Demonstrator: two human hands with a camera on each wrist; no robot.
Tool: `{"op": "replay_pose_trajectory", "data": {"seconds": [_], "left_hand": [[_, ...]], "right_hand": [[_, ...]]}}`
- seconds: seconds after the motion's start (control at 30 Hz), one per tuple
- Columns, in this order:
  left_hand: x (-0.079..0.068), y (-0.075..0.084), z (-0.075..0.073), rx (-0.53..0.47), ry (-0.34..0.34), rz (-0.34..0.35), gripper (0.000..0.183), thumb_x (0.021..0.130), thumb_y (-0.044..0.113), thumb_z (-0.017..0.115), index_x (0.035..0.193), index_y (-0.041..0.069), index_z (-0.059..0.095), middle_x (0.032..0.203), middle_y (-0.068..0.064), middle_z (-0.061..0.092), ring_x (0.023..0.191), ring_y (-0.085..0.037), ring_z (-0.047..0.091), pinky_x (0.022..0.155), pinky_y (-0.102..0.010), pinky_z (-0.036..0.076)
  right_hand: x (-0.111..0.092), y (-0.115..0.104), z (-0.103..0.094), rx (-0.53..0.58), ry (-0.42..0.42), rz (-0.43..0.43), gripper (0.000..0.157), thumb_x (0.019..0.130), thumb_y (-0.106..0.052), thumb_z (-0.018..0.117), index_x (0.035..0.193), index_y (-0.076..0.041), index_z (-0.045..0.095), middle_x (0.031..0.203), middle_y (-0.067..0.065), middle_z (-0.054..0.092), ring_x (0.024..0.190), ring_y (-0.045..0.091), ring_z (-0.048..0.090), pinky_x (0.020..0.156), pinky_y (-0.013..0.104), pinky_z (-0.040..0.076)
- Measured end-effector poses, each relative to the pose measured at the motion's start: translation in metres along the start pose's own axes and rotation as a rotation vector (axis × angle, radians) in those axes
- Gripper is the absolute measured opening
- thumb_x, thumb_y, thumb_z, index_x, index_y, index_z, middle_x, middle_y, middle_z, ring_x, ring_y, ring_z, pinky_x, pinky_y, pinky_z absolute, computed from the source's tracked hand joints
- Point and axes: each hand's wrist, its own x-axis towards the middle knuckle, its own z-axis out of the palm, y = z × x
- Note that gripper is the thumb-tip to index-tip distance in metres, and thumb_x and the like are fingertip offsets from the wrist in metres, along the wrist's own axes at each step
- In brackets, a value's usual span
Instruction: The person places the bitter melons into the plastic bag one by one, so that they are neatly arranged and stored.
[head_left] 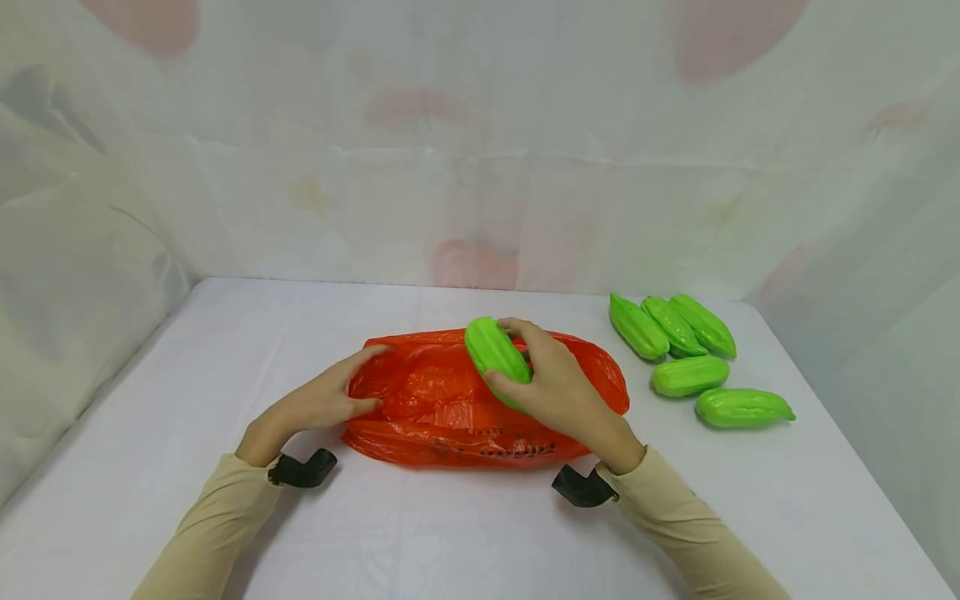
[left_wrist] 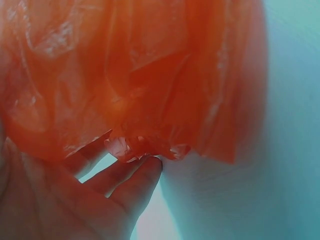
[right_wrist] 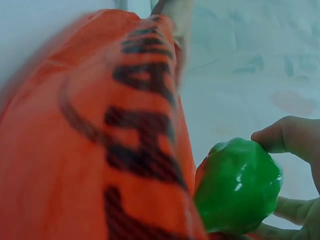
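A red plastic bag point(head_left: 450, 450) with dark lettering lies on the table, its mouth spread wide. At its left end, my left hand point(head_left: 322, 400) holds the rim between thumb and fingers. In the left wrist view, the fingers point(left_wrist: 135, 187) reach under the bag's crumpled edge point(left_wrist: 145, 145), and part of them is hidden behind the film. My right hand point(head_left: 558, 383) grips a glossy green bitter melon point(head_left: 495, 350) over the right half of the bag's mouth. In the right wrist view, the bitter melon point(right_wrist: 240, 185) shows end-on beside the bag's printed side point(right_wrist: 125, 135).
Several more bitter melons lie at the right of the table: three side by side at the back point(head_left: 671, 325), one in front of them point(head_left: 690, 376), and another nearer the edge point(head_left: 742, 408). A patterned cloth point(head_left: 420, 208) hangs behind the white table point(head_left: 420, 533).
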Motion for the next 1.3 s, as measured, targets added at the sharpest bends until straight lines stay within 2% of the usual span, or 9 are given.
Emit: {"op": "replay_pose_trajectory", "data": {"seconds": [0.27,0.47,0.57,0.87,1.13,1.3], "left_hand": [[0.0,-0.001,-0.001,-0.006,-0.004,0.007,0.07,0.089,0.007,0.063,0.151,0.006,0.03,0.151,-0.022,0.039,0.135,-0.043,0.041,0.11,-0.067,0.033],[0.0,-0.001,-0.002,-0.012,-0.01,0.001,0.07,0.089,0.007,0.062,0.151,0.008,0.03,0.147,-0.021,0.043,0.131,-0.041,0.044,0.108,-0.066,0.036],[0.001,-0.001,-0.001,-0.007,-0.011,0.005,0.07,0.089,0.007,0.063,0.151,0.008,0.031,0.147,-0.021,0.043,0.131,-0.041,0.045,0.108,-0.066,0.036],[0.0,0.001,-0.002,-0.003,-0.008,-0.001,0.071,0.089,0.008,0.062,0.152,0.008,0.03,0.149,-0.022,0.041,0.133,-0.042,0.043,0.11,-0.067,0.033],[0.0,0.002,-0.002,-0.001,-0.015,0.003,0.072,0.088,0.01,0.064,0.152,0.006,0.029,0.149,-0.023,0.04,0.133,-0.044,0.042,0.108,-0.068,0.034],[0.0,0.003,-0.001,-0.001,-0.012,0.002,0.072,0.088,0.01,0.063,0.152,0.006,0.03,0.149,-0.023,0.041,0.133,-0.043,0.043,0.109,-0.067,0.034]], "right_hand": [[0.002,-0.007,0.011,0.019,-0.024,0.042,0.056,0.089,-0.032,0.067,0.139,-0.016,0.047,0.122,0.003,0.062,0.092,0.017,0.061,0.073,0.029,0.053],[0.002,-0.014,0.02,-0.051,-0.023,0.074,0.055,0.087,-0.034,0.068,0.137,-0.017,0.05,0.123,0.002,0.064,0.09,0.014,0.057,0.071,0.029,0.048],[0.003,-0.016,0.025,-0.081,-0.027,0.075,0.055,0.087,-0.033,0.069,0.137,-0.016,0.051,0.118,0.001,0.065,0.086,0.015,0.056,0.069,0.029,0.047],[0.006,-0.017,0.033,-0.027,-0.084,0.112,0.052,0.09,-0.031,0.067,0.135,-0.013,0.048,0.12,0.003,0.063,0.088,0.016,0.057,0.069,0.028,0.048],[0.01,-0.019,0.043,-0.092,-0.15,0.149,0.054,0.091,-0.035,0.065,0.137,-0.014,0.044,0.098,0.004,0.062,0.075,0.018,0.055,0.061,0.029,0.043],[0.013,-0.019,0.049,-0.033,-0.178,0.146,0.054,0.092,-0.033,0.065,0.137,-0.014,0.043,0.105,0.005,0.063,0.084,0.017,0.058,0.067,0.027,0.05]]}}
